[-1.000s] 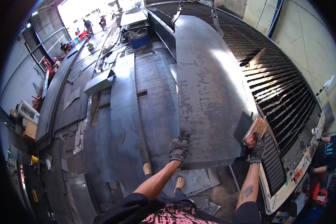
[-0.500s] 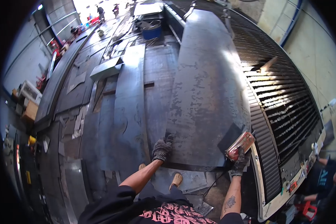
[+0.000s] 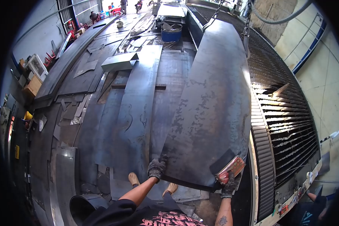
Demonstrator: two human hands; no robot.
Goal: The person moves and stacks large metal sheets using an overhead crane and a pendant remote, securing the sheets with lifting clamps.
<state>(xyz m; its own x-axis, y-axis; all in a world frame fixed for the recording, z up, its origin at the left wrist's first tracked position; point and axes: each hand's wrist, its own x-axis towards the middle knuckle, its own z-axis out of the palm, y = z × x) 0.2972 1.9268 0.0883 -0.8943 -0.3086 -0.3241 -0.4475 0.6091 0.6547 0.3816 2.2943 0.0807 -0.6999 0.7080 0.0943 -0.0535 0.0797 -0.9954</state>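
Observation:
A large steel sheet (image 3: 214, 94) hangs in front of me, its far end by a hook and chain (image 3: 211, 22). At its near left corner my left hand (image 3: 156, 168), in a dark knitted glove, has its fingers closed on the edge. My right hand (image 3: 229, 186), gloved too, is wrapped round a red hand-held controller (image 3: 231, 169) that looks like a hoist remote. The controller is over the sheet's near right corner, beside a dark flat piece (image 3: 221, 161). The right fingers are partly hidden behind it.
Right of the sheet lies a slatted cutting bed (image 3: 286, 128) with a pale frame. Flat steel plates (image 3: 135, 113) and a bent metal piece (image 3: 120, 62) lie to the left. A blue drum (image 3: 171, 34) stands far ahead. Another person's sleeve (image 3: 309, 214) shows at lower right.
The steel sheet has shifted left, away from the slatted bed and closer to the narrow plate. Both hands moved along with it. My view has tilted up a little.

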